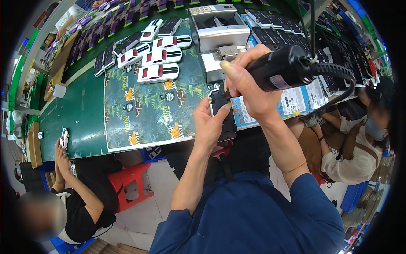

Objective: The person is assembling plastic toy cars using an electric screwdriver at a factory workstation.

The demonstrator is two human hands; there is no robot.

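My left hand (pixel 206 123) is closed around a toy car (pixel 227 127) at the table's front edge, its black underside facing up and the thumb pressed on it. My right hand (pixel 259 95) grips a black electric screwdriver (pixel 277 70) with a cable running off its back end. The screwdriver points down at the far end of the car; its tip is hidden behind my fingers. Just beyond stands a metal screw feeder (pixel 224 33). Several white toy cars (pixel 158 73) with black stripes lie in a group left of the feeder.
Rows of black car undersides (pixel 275 36) lie at the right back. Purple parts (pixel 114 25) line the far side. A printed sheet (pixel 148 114) covers part of the green table (pixel 84 108). Co-workers sit at left and right; the left one's hand (pixel 62 158) holds a white car.
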